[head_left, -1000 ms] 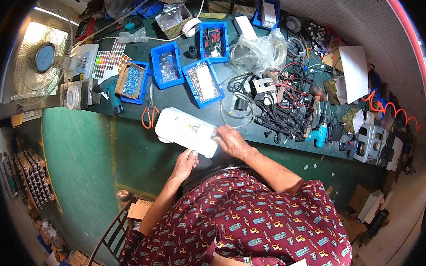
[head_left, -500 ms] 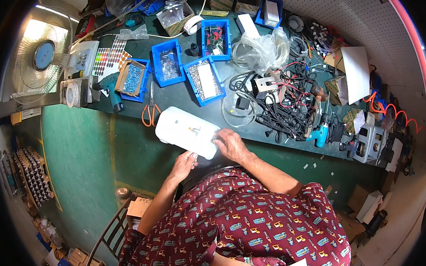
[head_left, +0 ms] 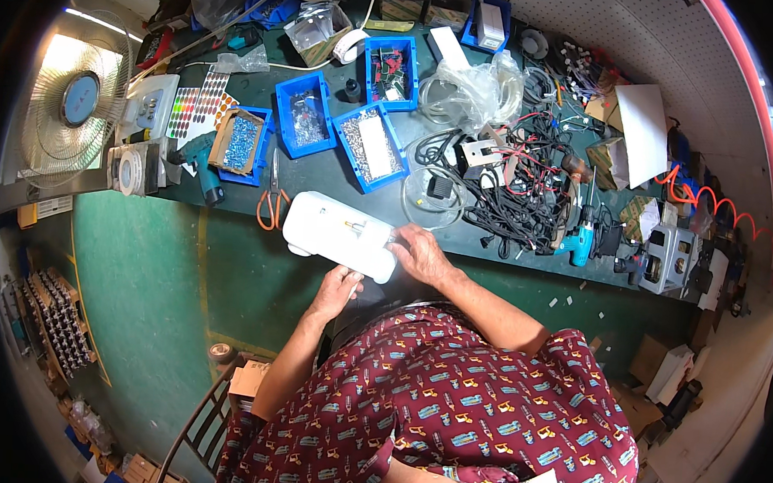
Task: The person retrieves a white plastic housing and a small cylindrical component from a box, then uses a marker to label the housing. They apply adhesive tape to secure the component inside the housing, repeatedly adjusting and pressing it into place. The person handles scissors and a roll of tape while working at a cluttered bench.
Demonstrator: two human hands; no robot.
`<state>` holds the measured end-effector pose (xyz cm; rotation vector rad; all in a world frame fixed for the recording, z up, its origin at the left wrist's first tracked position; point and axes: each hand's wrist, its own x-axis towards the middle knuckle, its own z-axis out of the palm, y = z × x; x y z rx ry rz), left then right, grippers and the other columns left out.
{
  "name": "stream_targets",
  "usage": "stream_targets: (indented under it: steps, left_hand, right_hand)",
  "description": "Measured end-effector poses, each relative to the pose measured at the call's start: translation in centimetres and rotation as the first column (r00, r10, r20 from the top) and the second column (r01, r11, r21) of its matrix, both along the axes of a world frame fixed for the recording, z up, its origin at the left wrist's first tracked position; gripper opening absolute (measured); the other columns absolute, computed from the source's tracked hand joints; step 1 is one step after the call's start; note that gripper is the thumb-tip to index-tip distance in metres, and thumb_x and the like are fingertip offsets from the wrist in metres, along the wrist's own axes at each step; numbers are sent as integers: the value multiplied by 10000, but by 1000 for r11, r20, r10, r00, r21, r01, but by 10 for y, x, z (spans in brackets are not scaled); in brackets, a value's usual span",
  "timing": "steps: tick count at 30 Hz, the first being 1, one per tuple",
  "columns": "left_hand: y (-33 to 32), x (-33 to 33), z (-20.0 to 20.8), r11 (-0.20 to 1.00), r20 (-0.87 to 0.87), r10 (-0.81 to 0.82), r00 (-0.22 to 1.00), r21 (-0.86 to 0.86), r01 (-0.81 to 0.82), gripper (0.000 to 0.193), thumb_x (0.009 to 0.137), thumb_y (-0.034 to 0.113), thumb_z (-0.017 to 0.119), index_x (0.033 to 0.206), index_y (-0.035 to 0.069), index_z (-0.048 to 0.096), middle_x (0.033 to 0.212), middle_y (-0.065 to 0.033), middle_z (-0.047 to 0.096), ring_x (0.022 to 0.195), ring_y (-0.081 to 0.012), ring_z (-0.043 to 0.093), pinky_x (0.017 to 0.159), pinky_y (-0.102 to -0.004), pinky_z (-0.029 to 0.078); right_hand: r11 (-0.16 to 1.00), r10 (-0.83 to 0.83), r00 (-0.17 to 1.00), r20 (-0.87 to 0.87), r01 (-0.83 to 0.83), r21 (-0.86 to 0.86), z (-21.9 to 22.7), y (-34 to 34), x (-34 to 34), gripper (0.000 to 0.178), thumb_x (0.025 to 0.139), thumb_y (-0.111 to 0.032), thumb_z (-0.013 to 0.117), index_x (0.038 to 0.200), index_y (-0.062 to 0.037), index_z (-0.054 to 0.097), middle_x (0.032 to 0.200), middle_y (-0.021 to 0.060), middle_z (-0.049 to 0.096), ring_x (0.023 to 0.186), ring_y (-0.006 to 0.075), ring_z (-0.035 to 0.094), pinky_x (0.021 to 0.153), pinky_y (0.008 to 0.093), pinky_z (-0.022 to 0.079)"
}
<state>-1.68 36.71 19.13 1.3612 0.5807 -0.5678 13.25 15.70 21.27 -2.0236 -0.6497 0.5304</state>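
A white plastic housing (head_left: 330,232) with rounded corners lies tilted across the bench's front edge, its right end nearest my body. A small brass-coloured part (head_left: 353,226) shows on its upper face. My left hand (head_left: 337,291) is closed, fingers pinching the lower edge of the housing. At the right end, my right hand (head_left: 423,256) has its fingers curled onto the housing; whether it also holds something small there is hidden. Orange-handled scissors (head_left: 271,207) lie just left of the housing.
Blue bins (head_left: 305,119) of small parts stand behind the housing. To the right are a heap of black cables (head_left: 511,200), clear tubing (head_left: 412,199) and a teal power screwdriver (head_left: 581,243). A second teal drill (head_left: 205,175) and a fan (head_left: 79,100) are at left.
The housing has shifted and turned slightly. My left hand has moved a little to the right along its lower edge, and my right hand has risen slightly at its right end.
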Motion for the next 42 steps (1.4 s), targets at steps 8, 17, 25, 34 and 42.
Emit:
stream_targets:
  steps: [8, 17, 25, 34, 42]
  left_hand:
    - [9, 7, -6, 997, -56, -31, 998, -74, 27, 248, 1023, 206, 576, 1176, 12, 595, 863, 7, 573, 697, -73, 569, 572, -232, 490]
    - [8, 9, -3, 994, -60, 6, 998, -105, -12, 252, 1023, 240, 600, 1153, 24, 597, 815, 20, 562, 650, -72, 559, 555, -234, 487]
    - [8, 6, -10, 992, -31, -7, 999, -126, 3, 268, 1023, 246, 596, 1146, 8, 600, 833, 6, 559, 665, -87, 563, 566, -248, 491]
    - [9, 8, -21, 986, -21, -32, 999, -163, 28, 263, 1031, 263, 585, 1094, 9, 613, 795, -6, 572, 657, -96, 572, 568, -260, 498]
    - [18, 9, -20, 973, -45, -16, 999, -232, 5, 255, 1041, 263, 575, 1076, 12, 610, 785, -14, 583, 650, -93, 568, 564, -248, 490]
  right_hand:
    - [1000, 9, 999, -32, -9, -2, 1, 0, 2, 259, 888, -189, 687, 1024, 30, 656, 977, 239, 668, 949, 434, 638, 840, 476, 511]
    - [996, -87, 980, -178, 80, -41, 11, -6, -1, 500, 821, -214, 742, 1231, 26, 588, 1126, 213, 663, 1069, 354, 645, 929, 434, 515]
    - [956, -227, 609, -760, 290, -54, -19, -5, -31, 1113, 775, -355, 858, 1559, 43, 174, 1513, 269, 400, 1383, 350, 435, 1135, 440, 383]
    - [888, -59, 365, -929, 445, 119, -49, -12, -26, 958, 839, -328, 777, 1587, -178, 198, 1486, 144, 429, 1343, 289, 424, 1063, 506, 402]
    - [877, -85, 297, -951, 475, 71, -37, -4, -19, 808, 866, -316, 709, 1527, -179, 266, 1406, 78, 463, 1282, 237, 431, 1025, 478, 388]
